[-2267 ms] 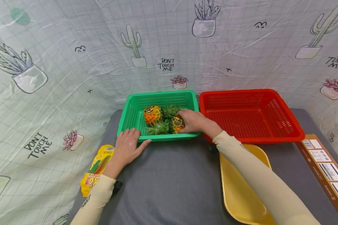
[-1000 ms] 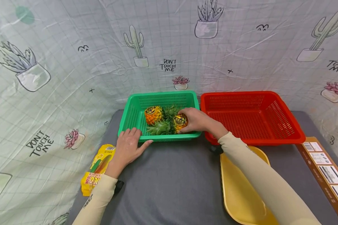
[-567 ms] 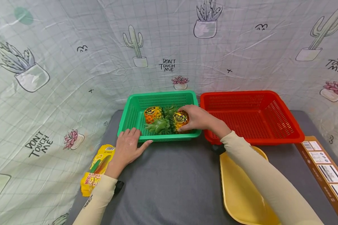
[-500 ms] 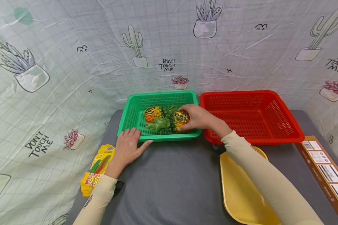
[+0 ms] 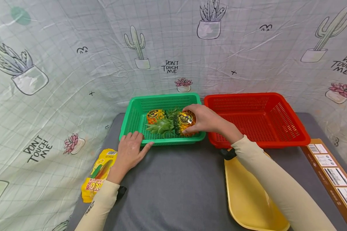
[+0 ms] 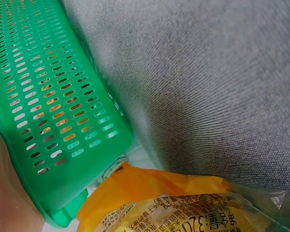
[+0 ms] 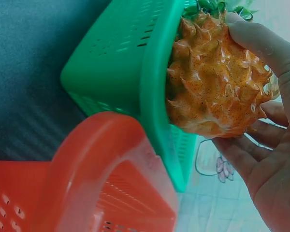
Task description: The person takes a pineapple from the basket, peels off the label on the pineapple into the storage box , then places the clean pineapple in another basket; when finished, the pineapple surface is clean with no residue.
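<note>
Two small pineapples are in the green basket. My right hand grips the right-hand pineapple around its body, thumb on the near side and fingers on the far side. Its leafy crown points left, and in the right wrist view its spiky orange base stands up near the basket's rim. The other pineapple lies at the left, partly behind the held one's leaves. My left hand rests on the basket's front left rim, its thumb stretched out along the outside; its fingertips' undersides are hidden.
A red basket stands right beside the green one. A yellow tray lies in front of it, partly under my right forearm. A yellow snack bag lies by my left wrist. A long brown box lies at the right.
My right hand has risen slightly and moved a little right with the pineapple, its crown drawn up over the other fruit. My left hand has stayed on the rim.
</note>
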